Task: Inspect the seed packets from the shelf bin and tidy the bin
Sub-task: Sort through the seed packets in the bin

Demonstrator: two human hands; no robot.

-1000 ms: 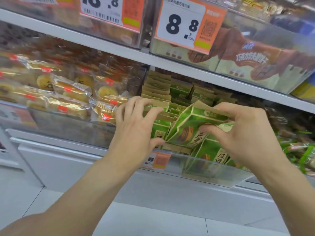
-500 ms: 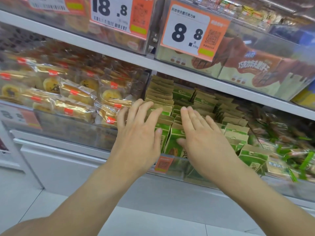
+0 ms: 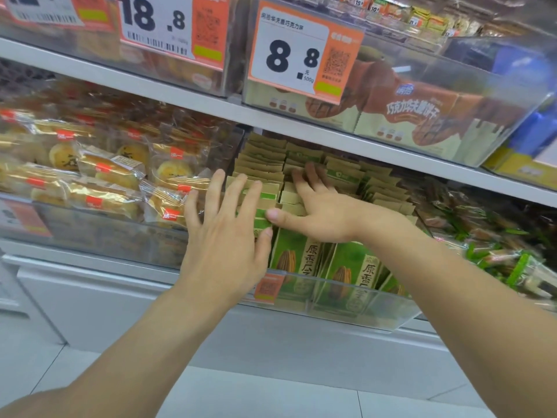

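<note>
Green and tan seed packets stand in rows inside a clear plastic shelf bin on the middle shelf. My left hand lies flat with fingers spread against the left rows of packets at the bin's front. My right hand reaches further in, palm down, fingers spread over the tops of the middle rows. Neither hand holds a packet. The front packets show a brown seed picture and dark lettering.
Wrapped yellow pastries fill the bin to the left. Green-wrapped snacks lie in the bin to the right. Above, a shelf carries brown biscuit boxes behind price tags. Grey floor tiles show below.
My right hand let go of a packet it held a second ago and has pushed deeper over the rows. My left hand has flattened and shifted slightly right. The packets now stand straighter.
</note>
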